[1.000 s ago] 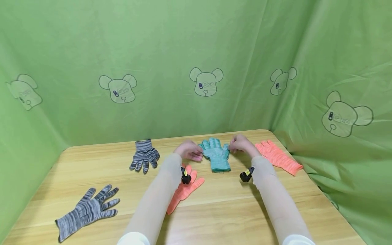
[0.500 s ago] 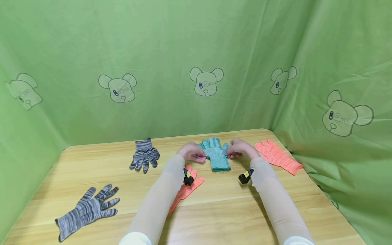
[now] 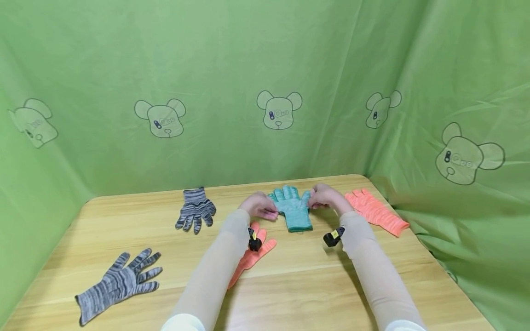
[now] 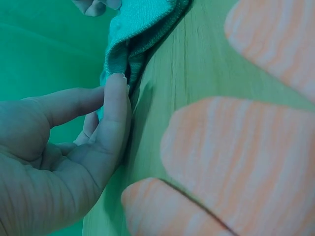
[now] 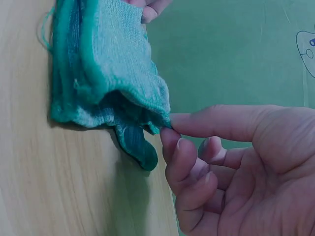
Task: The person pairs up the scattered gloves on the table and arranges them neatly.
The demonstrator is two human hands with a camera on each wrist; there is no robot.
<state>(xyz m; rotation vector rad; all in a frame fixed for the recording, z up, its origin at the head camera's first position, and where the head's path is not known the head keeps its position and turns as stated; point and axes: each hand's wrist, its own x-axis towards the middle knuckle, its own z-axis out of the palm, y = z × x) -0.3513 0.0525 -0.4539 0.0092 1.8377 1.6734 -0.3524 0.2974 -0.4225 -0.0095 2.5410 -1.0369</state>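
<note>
Knit gloves, grey striped, two: one at far left of centre, cuff to the far edge; one at near left, fingers spread. Knit gloves, coral, two: one at far right, cuff towards the near right; one near the centre, partly hidden by the left sleeve. Teal glove, one seen from above; the right wrist view shows further teal layers beneath, whether a second glove cannot be told. Wrist cameras, black, two. Wooden table, one. Bear-head outlines, five, on green cloth.

Teal glove: mottled with paler threads, darker green hem, loose thread at the cuff; lies at the far side, right of centre, cuff nearest the person, fingers pointing far, sides raised. Left hand: thumb and fingers pinch its left edge. Right hand: thumb and forefinger together, clamped on its right edge, remaining fingers curled.
</note>
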